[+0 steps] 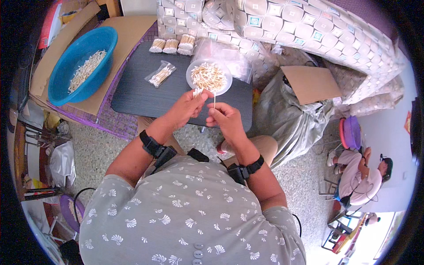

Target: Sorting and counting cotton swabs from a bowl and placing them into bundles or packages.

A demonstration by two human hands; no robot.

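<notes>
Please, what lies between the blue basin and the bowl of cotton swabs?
In the head view, a clear bag of swabs lies between them on the dark tabletop; nearer the basin, cardboard and purple mesh.

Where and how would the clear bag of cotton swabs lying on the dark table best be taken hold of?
Probably around the middle of the clear bag, from above, near side, thumb and fingers across its long sides: it lies slanted on the dark table, apart from the white bowl, its swabs bunched lengthwise. The left hand is nearer but holds loose swabs.
</notes>
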